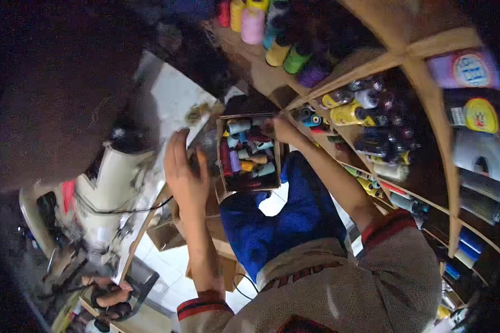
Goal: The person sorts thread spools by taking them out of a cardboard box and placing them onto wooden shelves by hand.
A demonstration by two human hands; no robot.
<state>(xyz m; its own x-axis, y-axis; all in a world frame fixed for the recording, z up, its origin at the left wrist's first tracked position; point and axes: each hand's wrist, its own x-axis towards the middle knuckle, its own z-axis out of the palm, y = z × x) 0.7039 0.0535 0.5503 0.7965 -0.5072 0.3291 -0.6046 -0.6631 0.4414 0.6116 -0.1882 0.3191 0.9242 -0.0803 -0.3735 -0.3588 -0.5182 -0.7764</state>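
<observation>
A cardboard box full of thread spools in several colours stands in front of my knees. My right hand reaches over the box's right rim, its fingers curled beside a dark red spool. What those fingers hold, if anything, is hidden. My left hand hovers left of the box, near the edge of a white table. Its fingers are stretched out with the thumb apart, and nothing is seen in it. Inside the box lie a purple spool and an orange spool.
A cream sewing machine stands on the table at left, with a black cable running from it. Wooden shelves at right hold many thread cones, including a pink cone. An open carton sits below the table.
</observation>
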